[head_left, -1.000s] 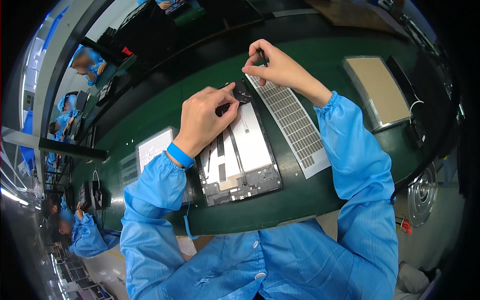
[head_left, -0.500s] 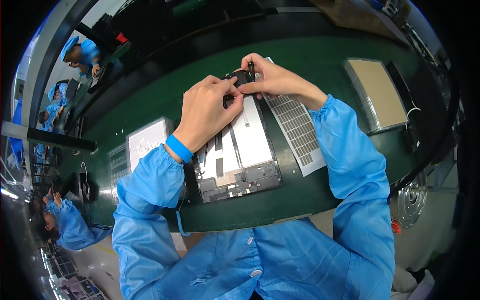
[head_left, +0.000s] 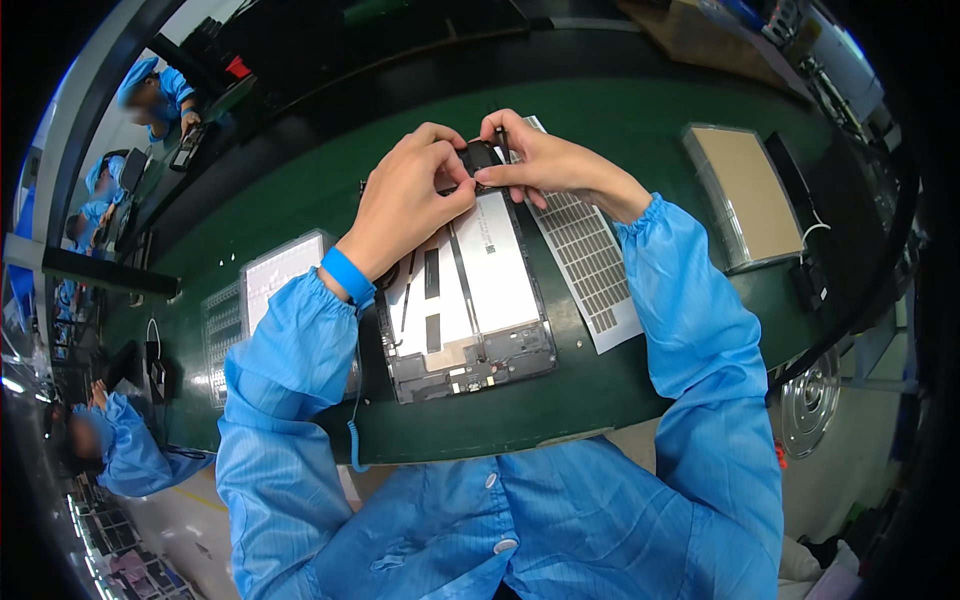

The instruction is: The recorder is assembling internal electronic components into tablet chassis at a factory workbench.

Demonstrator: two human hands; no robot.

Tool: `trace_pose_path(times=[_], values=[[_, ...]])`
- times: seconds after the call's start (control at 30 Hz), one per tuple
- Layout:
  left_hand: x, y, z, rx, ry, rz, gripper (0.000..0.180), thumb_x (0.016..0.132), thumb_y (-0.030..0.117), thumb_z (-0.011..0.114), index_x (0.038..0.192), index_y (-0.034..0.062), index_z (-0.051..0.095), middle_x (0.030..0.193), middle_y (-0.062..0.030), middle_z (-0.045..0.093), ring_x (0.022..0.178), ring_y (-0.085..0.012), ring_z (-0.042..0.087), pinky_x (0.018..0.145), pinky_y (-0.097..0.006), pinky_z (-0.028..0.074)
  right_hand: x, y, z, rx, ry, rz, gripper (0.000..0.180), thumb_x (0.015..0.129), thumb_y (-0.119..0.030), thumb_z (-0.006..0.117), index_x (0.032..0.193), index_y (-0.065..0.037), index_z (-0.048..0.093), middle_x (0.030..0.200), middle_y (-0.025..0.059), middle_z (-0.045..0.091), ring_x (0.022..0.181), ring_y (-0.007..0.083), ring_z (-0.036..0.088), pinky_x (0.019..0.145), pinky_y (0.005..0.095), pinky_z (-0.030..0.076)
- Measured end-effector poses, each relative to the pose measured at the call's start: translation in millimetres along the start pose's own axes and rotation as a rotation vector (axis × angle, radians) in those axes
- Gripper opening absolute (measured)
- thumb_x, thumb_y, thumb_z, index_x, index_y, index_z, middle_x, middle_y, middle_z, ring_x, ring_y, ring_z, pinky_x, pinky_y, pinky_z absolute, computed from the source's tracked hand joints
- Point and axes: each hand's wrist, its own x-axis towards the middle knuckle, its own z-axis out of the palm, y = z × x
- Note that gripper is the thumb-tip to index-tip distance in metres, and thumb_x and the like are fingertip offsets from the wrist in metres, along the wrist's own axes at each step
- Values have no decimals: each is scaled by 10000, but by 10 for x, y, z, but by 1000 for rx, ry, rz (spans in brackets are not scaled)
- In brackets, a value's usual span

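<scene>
An opened tablet (head_left: 500,255) lies on the green workbench, its silvery inner plate and dark lower electronics showing. Both my hands meet over its far end. My left hand (head_left: 410,195), with a blue strap (head_left: 352,275) round the wrist, is closed, thumb and fingertips pinched together; anything between them is too small to make out. A thin black stick-like tool (head_left: 503,140) stands up in the curled fingers of my right hand (head_left: 545,160). That hand's thumb rests against a small black part (head_left: 480,156) at the tablet's far edge. My fingers partly hide this spot.
A white sheet of grey rectangular labels (head_left: 590,265) lies right of the tablet. Clear trays (head_left: 285,268) sit to the left, partly behind my sleeve. Farther right is a clear-edged box with a tan top (head_left: 745,195). A blue coiled cord (head_left: 354,440) hangs over the front edge. Co-workers sit at left.
My left fingers have drawn slightly back and left, exposing more of the black part. The right hand stays nearly in place. The whole view has shifted slightly.
</scene>
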Motion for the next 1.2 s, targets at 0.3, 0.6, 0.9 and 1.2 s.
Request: trace_pose_path(times=[0.3,0.6,0.9,1.2], values=[[-849,-95,-251,-163,122,-18,648,983,214,618,1503,6,293,1638,-274,125,1482,-417,257,1191,-425,269,-548,243,107,-25,530,-391,370,919,-107,709,1135,-59,412,1271,139,659,812,40,534,690,207,471],[-1670,68,200,-1144,77,-288,836,1052,171,510,1588,28,-115,1639,-188,145,1493,-254,223,1206,-343,191,-1120,82,964,124,437,-316,296,947,-10,630,1088,-69,376,1521,326,392,1503,294,273,1182,386,244],[-1723,253,1,-1370,501,-252,722,1029,87,532,1577,-12,72,1535,-158,352,1375,-201,404,1146,-321,319,-1078,-579,1141,217,425,-410,404,929,-15,619,1204,-103,337,1552,261,381,988,30,531,751,192,447],[-1709,184,143,-1241,680,-145,691,1035,85,510,1592,-28,117,1583,-144,327,1414,-187,373,1169,-304,280,-355,-1068,652,60,356,-207,293,954,-203,698,1068,-129,438,967,-8,589,868,52,584,614,184,477]])
